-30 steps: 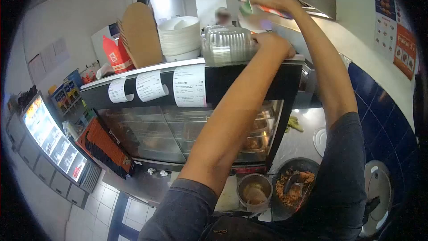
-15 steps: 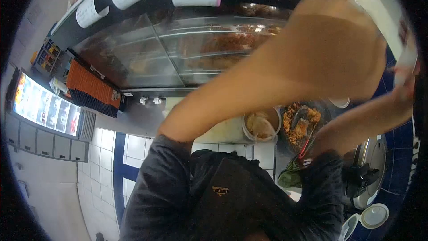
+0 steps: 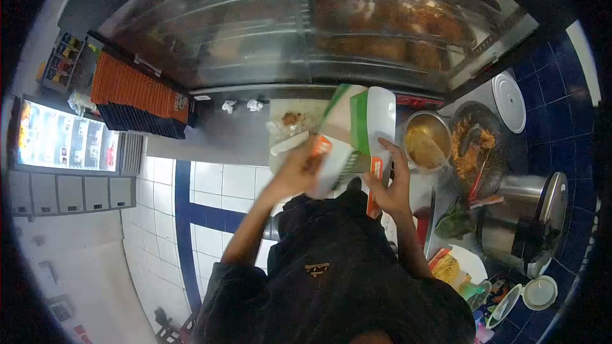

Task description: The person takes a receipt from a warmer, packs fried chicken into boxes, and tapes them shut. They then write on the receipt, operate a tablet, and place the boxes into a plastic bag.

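The glass case (image 3: 255,32) walls off the far edge of the counter (image 3: 204,143). Bare steel lies open left of the cutting board (image 3: 306,109). The held box (image 3: 373,121) fills the middle. On the right, a pot (image 3: 426,143), pan (image 3: 475,146) and cooker (image 3: 523,223) crowd together.

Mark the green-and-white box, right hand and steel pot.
green-and-white box (image 3: 360,130): head view, green stripe.
right hand (image 3: 390,186): head view, back of hand.
steel pot (image 3: 428,114): head view, far rim.

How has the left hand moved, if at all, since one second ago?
Yes. The left hand came down from atop the display case to below its glass, gripping a box.
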`<state>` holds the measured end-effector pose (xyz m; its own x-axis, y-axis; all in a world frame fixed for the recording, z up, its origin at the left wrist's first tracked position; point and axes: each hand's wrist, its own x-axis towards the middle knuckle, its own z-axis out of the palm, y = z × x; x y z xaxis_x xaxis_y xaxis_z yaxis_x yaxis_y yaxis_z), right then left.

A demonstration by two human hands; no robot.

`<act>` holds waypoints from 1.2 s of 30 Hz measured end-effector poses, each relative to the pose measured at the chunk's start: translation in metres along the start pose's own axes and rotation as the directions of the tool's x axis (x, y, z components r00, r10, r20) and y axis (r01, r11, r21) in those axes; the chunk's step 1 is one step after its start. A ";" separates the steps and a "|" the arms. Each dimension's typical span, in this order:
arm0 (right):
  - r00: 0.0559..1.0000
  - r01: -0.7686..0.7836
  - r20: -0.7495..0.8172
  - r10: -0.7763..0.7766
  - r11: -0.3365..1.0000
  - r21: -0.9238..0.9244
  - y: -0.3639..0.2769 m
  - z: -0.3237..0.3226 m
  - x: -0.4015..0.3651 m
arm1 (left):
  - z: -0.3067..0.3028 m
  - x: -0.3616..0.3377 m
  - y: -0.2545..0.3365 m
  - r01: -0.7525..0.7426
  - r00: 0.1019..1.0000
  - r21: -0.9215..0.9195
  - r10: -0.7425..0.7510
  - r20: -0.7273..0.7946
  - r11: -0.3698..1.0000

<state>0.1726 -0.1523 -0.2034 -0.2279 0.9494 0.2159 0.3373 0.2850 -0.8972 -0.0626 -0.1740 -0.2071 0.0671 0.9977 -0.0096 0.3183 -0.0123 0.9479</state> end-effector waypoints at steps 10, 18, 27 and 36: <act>0.815 -0.396 -0.474 0.334 0.918 -0.034 0.136 0.117 -0.047 | -0.237 -0.001 -0.166 0.244 0.926 0.184 -0.285 0.247 0.952; 0.843 -0.429 -0.257 0.472 0.879 0.207 0.143 0.111 -0.056 | -0.142 0.005 -0.143 0.158 0.965 0.889 0.122 -0.231 0.430; 0.960 -0.271 -0.109 0.257 0.764 -0.585 0.071 0.083 -0.042 | 0.012 -0.005 -0.153 -0.189 0.978 0.800 0.180 0.103 0.570; 0.964 -0.235 0.186 0.188 0.931 0.279 0.061 0.183 0.033 | -0.026 0.032 -0.101 -0.171 0.934 0.506 0.302 -0.189 0.845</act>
<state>0.0183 -0.1277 -0.3215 -0.3260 0.9448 -0.0320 0.1124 0.0051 -0.9937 -0.1170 -0.1394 -0.2944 -0.0195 0.9411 0.3374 0.7362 -0.2148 0.6418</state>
